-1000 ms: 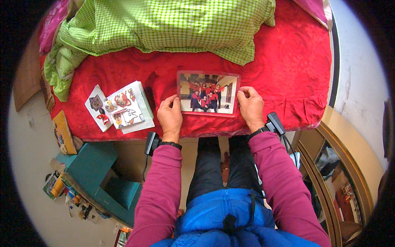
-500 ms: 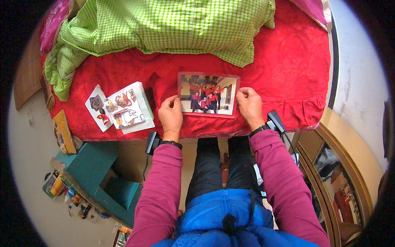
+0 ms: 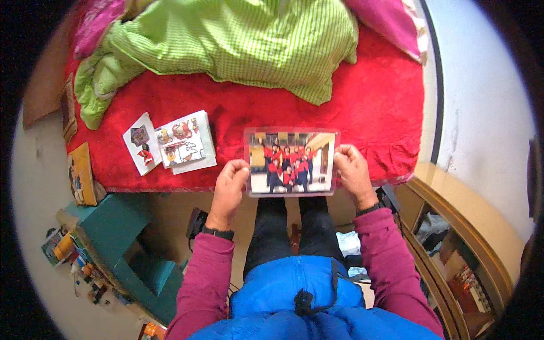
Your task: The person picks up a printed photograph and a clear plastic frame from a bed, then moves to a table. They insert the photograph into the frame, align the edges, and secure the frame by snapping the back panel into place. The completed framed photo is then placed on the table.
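Observation:
A laminated group photo [image 3: 290,161] is held up between my two hands over the near edge of the red bedspread [image 3: 385,107]. Its clear border surrounds a picture of several people in red and dark clothes. My left hand [image 3: 229,184] pinches the photo's left edge, thumb and fingers closed on it. On the opposite edge my right hand [image 3: 355,174] grips in the same way. To the left on the bed lie a stack of papers with cartoon pictures [image 3: 188,144] and a separate white sheet [image 3: 141,146] bearing small pictures.
A green checked quilt [image 3: 226,45] is bunched across the far side of the bed. A teal desk [image 3: 113,221] stands at the lower left, with assorted small items beside it. At the right is a wooden cabinet [image 3: 470,209] with filled shelves, near a white wall [image 3: 481,90].
Both hands have drawn the photo nearer to me and raised it, so it looks larger and overlaps the bed's front edge. The whole view has shifted a little.

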The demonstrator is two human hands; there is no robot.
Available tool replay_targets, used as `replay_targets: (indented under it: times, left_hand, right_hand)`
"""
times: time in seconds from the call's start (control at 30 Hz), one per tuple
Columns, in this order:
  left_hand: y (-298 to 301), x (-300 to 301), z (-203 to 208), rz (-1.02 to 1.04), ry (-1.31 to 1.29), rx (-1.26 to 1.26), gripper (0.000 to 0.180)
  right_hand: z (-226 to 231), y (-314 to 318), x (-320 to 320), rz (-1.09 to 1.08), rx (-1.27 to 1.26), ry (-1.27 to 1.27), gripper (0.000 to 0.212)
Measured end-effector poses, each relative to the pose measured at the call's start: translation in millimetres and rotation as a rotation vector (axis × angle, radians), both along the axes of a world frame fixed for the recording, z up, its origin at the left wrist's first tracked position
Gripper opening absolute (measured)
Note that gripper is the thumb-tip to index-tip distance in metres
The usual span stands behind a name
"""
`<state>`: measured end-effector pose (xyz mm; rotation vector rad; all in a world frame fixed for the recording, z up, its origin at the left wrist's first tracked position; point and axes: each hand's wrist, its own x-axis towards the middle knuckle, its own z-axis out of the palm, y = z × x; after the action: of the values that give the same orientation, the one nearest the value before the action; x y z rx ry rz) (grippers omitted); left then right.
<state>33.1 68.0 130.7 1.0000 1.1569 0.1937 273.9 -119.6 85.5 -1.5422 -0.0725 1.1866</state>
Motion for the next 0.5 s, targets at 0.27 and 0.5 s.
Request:
replay_targets:
  times: [0.27,0.5]
  left_hand:
    - [-56.8,-38.8,118.5,0.123,-0.138,0.378,0.02]
    - [-113.4,-121.5,223.2,0.521,-0.224,0.466,0.018]
  right_hand:
    - [143.4,-12.3,-21.3,0.075,0.222,0.136,0.007]
    - [255.5,21.8,-60.7,0.496,0.258,0.398,0.015]
